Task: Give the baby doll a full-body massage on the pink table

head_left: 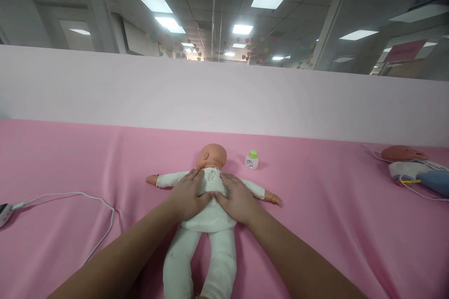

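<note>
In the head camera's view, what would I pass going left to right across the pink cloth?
White cable → left hand on the baby doll → right hand on the same doll → small green-capped bottle → second doll at the far right edge.

A worktop (pixel 315 224) covered in pink cloth carries a baby doll (pixel 210 205) in white, lying face down. A small green-capped bottle (pixel 251 160) stands near its head. A white cable (pixel 87 205) lies at the left, a second doll (pixel 410 163) at the far right.

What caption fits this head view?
Both hands, left and right, rest flat on a baby doll lying on pink cloth.
</note>
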